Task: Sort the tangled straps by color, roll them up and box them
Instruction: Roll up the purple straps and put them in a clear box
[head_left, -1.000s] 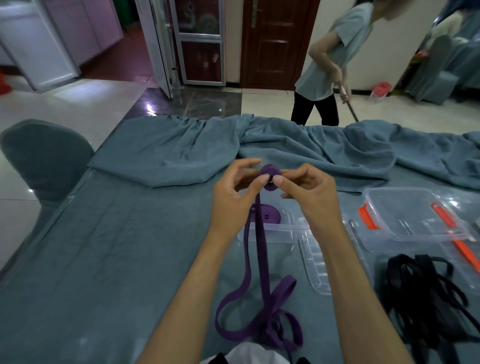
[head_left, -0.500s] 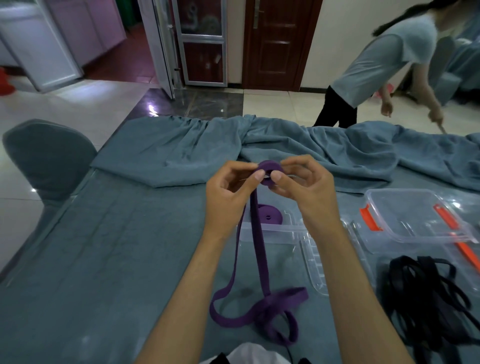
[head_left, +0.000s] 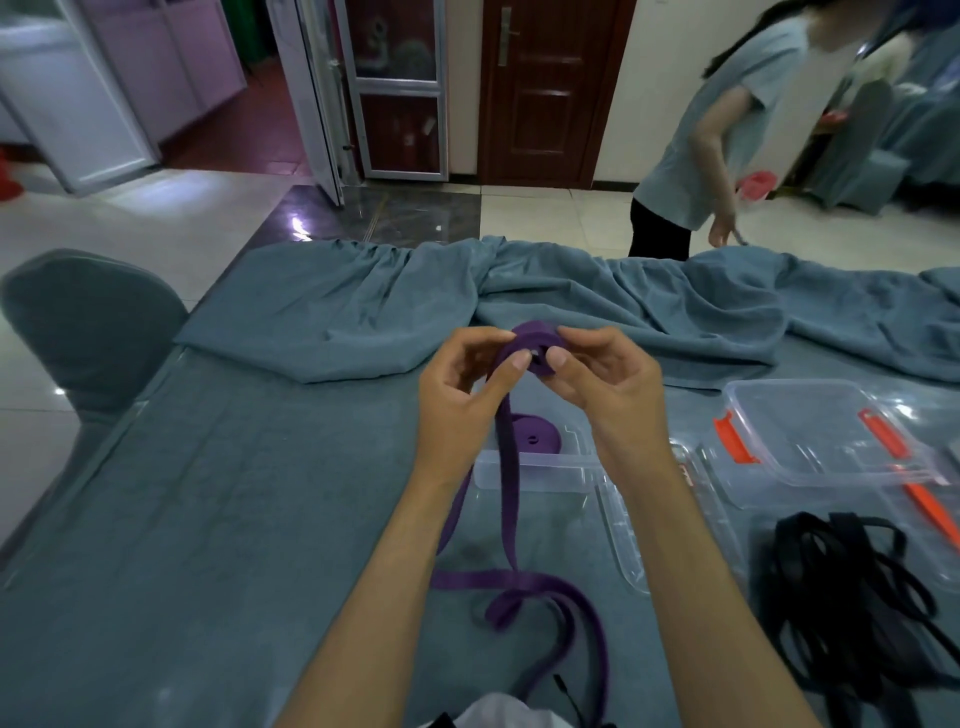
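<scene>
Two hands raised over the table, left hand (head_left: 457, 395) and right hand (head_left: 608, 384), both pinching one small purple roll (head_left: 535, 348) between thumbs and fingertips; one purple strap (head_left: 506, 467) trailing from it down to loose loops on the grey-blue cloth (head_left: 208, 519); one finished purple coil (head_left: 532, 439) lying in one clear box (head_left: 535, 470); one second clear box (head_left: 810, 431) with orange clips at right; one heap of black straps (head_left: 852, 587) near it; no legible writing.

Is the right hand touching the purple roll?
Touching: in the head view the right hand pinches the purple roll, thumb pressed on its face.
</scene>
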